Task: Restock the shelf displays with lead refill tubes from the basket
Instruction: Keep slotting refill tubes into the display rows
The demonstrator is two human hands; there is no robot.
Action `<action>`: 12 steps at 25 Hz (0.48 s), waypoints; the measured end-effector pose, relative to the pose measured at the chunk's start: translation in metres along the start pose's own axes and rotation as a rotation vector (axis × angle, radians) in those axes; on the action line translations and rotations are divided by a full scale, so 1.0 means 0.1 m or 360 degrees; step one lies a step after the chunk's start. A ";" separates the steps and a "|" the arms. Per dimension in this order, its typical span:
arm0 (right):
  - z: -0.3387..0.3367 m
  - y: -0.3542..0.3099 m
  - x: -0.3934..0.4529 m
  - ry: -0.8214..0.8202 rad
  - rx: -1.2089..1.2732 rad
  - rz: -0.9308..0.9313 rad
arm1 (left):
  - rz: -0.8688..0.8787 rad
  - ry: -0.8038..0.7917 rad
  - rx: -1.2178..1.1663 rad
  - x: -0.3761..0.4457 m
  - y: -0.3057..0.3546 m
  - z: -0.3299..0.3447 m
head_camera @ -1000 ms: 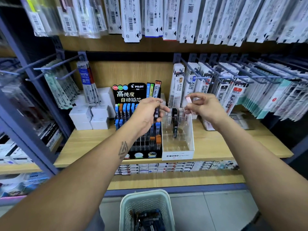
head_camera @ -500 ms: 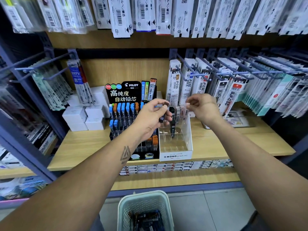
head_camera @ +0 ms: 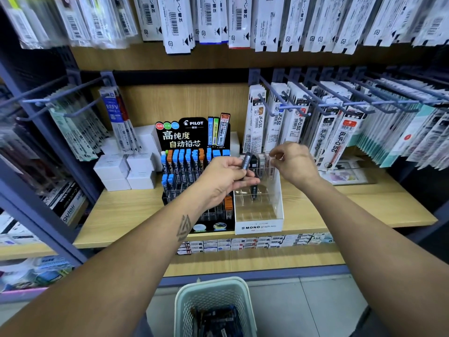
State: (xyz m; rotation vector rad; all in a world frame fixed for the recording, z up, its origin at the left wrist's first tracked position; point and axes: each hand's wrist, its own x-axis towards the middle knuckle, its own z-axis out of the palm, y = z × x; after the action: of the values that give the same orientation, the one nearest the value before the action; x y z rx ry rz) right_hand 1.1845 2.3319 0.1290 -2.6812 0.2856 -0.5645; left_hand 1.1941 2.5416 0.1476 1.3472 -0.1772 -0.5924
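Note:
My left hand (head_camera: 226, 177) grips a dark lead refill tube (head_camera: 247, 161), tilted, just left of the white MONO display box (head_camera: 258, 226). A single black tube (head_camera: 254, 189) stands in the box's clear compartments, with pale tubes in its back row. My right hand (head_camera: 295, 165) hovers over that back row, its fingertips pinching the top of a pale tube (head_camera: 272, 161). The black PILOT display (head_camera: 192, 133) to the left holds several blue and orange capped tubes. Below on the floor, the pale green basket (head_camera: 181, 305) contains several dark tubes (head_camera: 218, 319).
Both displays stand on a wooden shelf (head_camera: 136, 210). White boxes (head_camera: 126, 170) are stacked to the left of the PILOT display. Metal pegs with hanging refill packets (head_camera: 330, 132) jut out on the right and left, and more packets hang above.
My left hand has moved right with the dark tube, toward the MONO box. My right hand stays at the box's back row. The camera has shifted slightly.

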 end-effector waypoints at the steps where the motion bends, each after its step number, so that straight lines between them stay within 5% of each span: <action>1: -0.02 -0.03 0.00 0.0015 -0.0009 0.0009 | 0.0001 0.0011 -0.0041 0.00 0.00 -0.01; 3: -0.05 -0.11 -0.01 0.0072 0.0061 0.0025 | 0.0037 0.0028 -0.0102 -0.01 0.02 -0.02; 5: -0.12 -0.30 -0.04 0.0016 0.0543 0.0122 | 0.0125 0.0094 -0.0043 0.00 0.02 -0.03; 9: -0.32 -0.63 -0.27 -0.0811 0.1809 0.0401 | 0.0224 0.0248 -0.0021 -0.02 0.05 -0.02; 12: -0.31 -0.61 -0.34 -0.0757 0.1933 0.0406 | 0.0210 0.0240 -0.0066 -0.06 0.06 -0.03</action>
State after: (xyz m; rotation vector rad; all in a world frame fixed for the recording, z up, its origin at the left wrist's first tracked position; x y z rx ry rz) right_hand 1.1483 2.3860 0.1686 -1.4850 0.0819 0.0394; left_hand 1.1924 2.5475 0.1536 1.3230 -0.1296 -0.3801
